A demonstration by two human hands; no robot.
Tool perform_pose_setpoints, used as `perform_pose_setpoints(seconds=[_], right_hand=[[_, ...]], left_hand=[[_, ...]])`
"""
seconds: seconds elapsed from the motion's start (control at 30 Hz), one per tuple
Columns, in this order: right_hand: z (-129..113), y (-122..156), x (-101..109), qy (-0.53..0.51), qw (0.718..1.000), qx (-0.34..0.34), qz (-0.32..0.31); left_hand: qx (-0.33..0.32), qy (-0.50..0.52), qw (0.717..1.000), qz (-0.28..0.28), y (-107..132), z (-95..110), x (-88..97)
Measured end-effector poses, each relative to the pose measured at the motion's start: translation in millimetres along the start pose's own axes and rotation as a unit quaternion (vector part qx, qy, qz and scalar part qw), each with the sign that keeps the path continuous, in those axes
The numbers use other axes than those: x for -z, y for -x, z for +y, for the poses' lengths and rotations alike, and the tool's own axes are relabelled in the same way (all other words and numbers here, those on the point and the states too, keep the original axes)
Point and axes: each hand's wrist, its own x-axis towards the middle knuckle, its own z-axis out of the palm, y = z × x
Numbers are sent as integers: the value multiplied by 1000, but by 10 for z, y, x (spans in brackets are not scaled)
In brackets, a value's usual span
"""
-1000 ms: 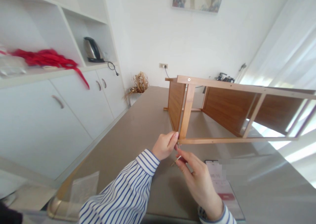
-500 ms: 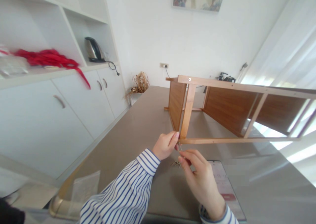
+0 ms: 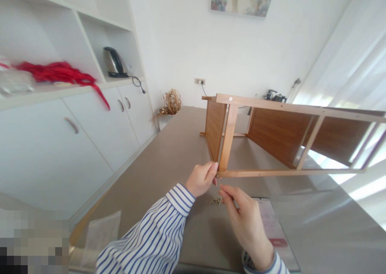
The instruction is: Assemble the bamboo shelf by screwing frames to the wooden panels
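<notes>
A wooden shelf frame (image 3: 271, 129) lies on its side on the brown table (image 3: 169, 157). My left hand (image 3: 201, 179), in a blue-striped sleeve, pinches the frame's near bottom corner where an upright meets the lower rail. My right hand (image 3: 245, 219) is closed in a pinch just below that corner, holding a small thin metal piece that I cannot make out clearly. A few small screws (image 3: 214, 202) lie on the table between my hands.
A printed sheet (image 3: 273, 229) lies under my right hand. A clear plastic bag (image 3: 99, 233) sits at the table's near left corner. White cabinets with a kettle (image 3: 112, 61) and red cloth (image 3: 57, 73) stand left. Dried grass (image 3: 170, 101) stands at the far end.
My right hand has shifted slightly right and down, fingers re-pinching beneath the frame corner. The left hand and frame have stayed put.
</notes>
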Motion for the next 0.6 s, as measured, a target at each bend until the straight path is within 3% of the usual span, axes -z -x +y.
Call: perform_pose_setpoints(seconds=[0.27,0.6], right_hand=[[-26,-10,88,32,998,40,-26],[-98,-26,93,167,982,89,-27]], left_hand=[[0,-3,1000,-1,-2,-27,-13],[-3,-11,1000,3,-3,-7,-2]])
